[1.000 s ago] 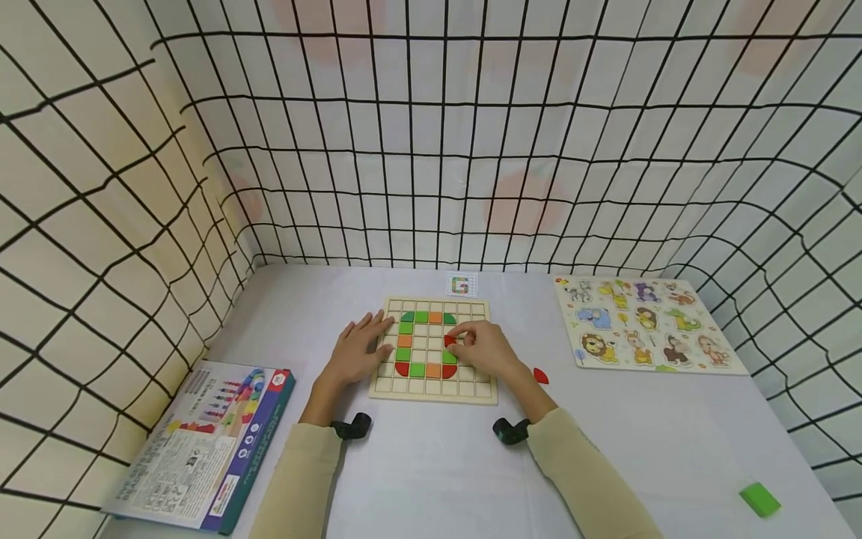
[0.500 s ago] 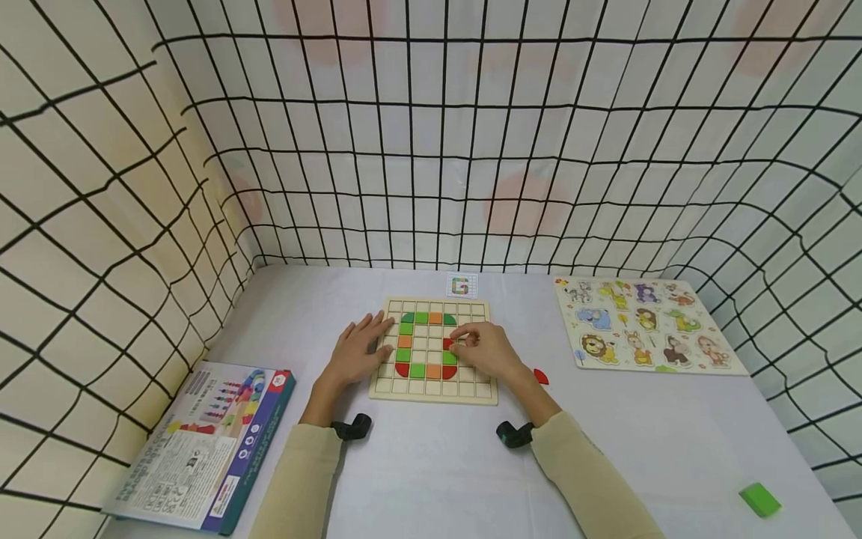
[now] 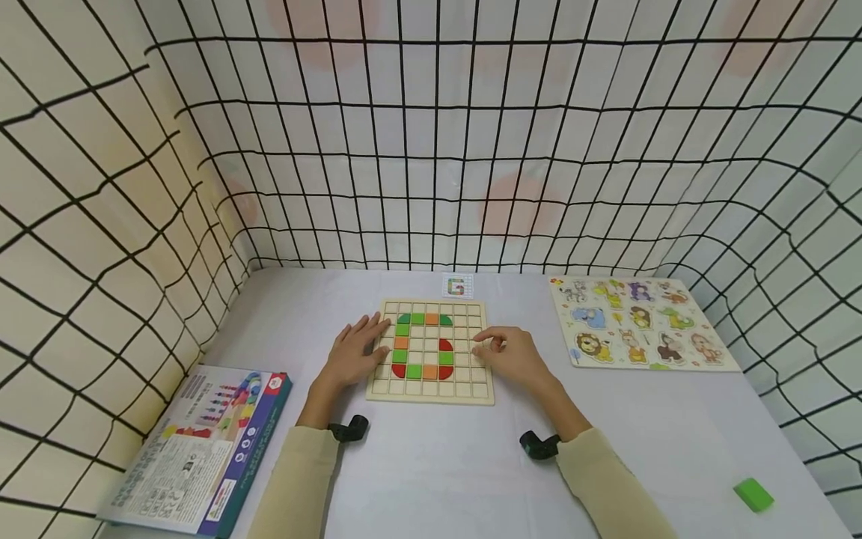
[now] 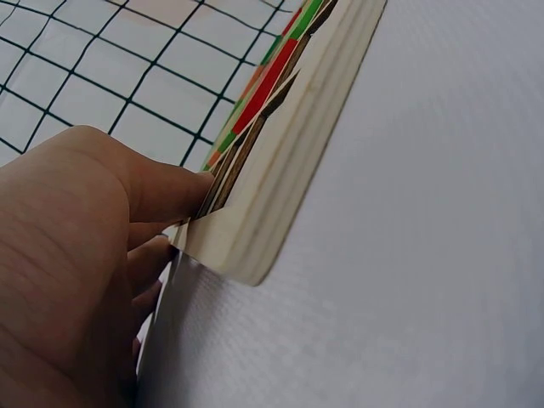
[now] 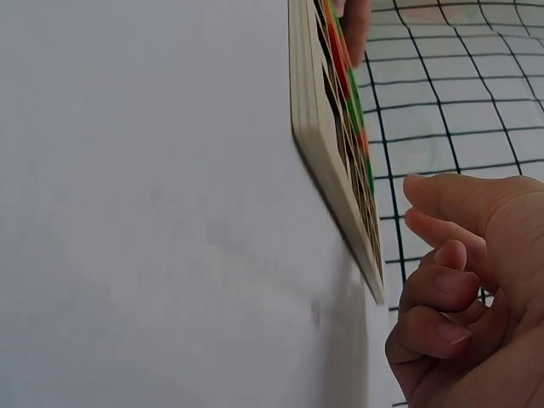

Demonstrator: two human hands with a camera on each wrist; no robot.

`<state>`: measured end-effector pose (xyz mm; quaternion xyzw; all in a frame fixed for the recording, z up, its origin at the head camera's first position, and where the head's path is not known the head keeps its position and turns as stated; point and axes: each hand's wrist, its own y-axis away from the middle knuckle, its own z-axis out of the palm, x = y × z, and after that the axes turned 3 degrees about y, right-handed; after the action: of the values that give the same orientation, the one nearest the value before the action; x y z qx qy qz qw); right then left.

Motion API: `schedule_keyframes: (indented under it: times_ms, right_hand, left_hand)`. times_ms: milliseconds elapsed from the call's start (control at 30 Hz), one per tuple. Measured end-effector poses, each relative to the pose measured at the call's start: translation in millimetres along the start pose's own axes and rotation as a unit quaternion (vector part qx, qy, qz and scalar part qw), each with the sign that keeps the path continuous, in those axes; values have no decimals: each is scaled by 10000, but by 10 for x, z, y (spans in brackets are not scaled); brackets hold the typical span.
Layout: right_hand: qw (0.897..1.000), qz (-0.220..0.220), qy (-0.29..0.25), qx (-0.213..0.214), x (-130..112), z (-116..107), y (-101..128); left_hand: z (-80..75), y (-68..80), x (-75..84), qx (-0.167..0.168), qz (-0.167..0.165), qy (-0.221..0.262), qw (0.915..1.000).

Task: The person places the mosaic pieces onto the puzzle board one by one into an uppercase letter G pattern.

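Observation:
In the head view a wooden grid board (image 3: 465,389) lies flat on the table, with green, orange and red pieces set in its cells in a G-like outline. A red quarter-round piece (image 3: 445,345) sits at the outline's right end, above a green square (image 3: 446,358). My left hand (image 3: 353,350) rests at the board's left side, fingers spread, its thumb (image 4: 174,191) touching the board's edge in the left wrist view. My right hand (image 3: 512,355) hovers by the right edge holding nothing; thumb and index finger are extended and apart, the other fingers curled.
A small pattern card (image 3: 459,286) lies behind the board. An animal puzzle board (image 3: 636,326) is at the back right, a green block (image 3: 754,495) at the front right. A boxed set (image 3: 195,449) lies at the left. Black wire mesh (image 3: 438,157) surrounds the table.
My right hand has let go of the red quarter-round piece and moved right to the board's edge. The loose red piece on the table is now hidden by my right arm. The left hand stays put.

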<state>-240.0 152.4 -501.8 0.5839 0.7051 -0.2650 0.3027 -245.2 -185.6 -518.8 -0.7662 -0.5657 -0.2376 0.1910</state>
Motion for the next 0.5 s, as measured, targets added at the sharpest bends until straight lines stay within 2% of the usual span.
schedule_keyframes:
  times_ms: [200,500]
  right_hand:
    - [9993,159,297,147,144,-166,128]
    - [9978,414,467,245,335,-402,366]
  left_hand:
    - [-11,11,21,-5,13,58,10000]
    - [-13,8,28,-58,-18,25,10000]
